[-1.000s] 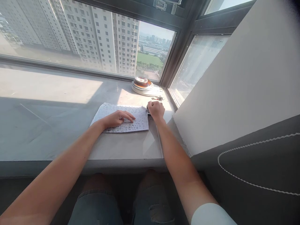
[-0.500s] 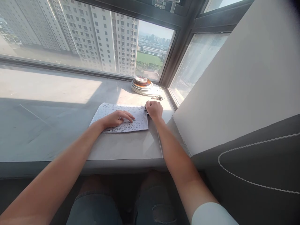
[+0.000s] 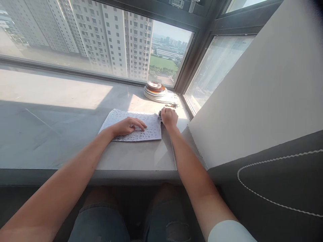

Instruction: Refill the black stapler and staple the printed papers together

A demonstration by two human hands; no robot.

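A sheet or thin stack of paper (image 3: pixel 148 118) covered in dark handwriting or print lies on the pale windowsill. My left hand (image 3: pixel 128 126) rests palm down on it, fingers stretched out and slightly bent. At the paper's right edge, my right hand (image 3: pixel 169 117) is closed around a small dark and metallic tool (image 3: pixel 159 115). Only the tool's left end shows; my fist hides the rest, so its kind cannot be made out. The tool touches or overlaps the upper right edge of the paper.
Behind my right hand stands a stack of round plates or discs (image 3: pixel 155 92) with an orange-brown one near the top. Before it lies a small bunch of keys or trinkets (image 3: pixel 172 105). A white wall (image 3: pixel 242 87) slopes up at right, with a beaded cord (image 3: pixel 252 191) below it.
The whole view has shifted slightly, moving the scene a little to the right. Both hands keep nearly the same places on and beside the paper.
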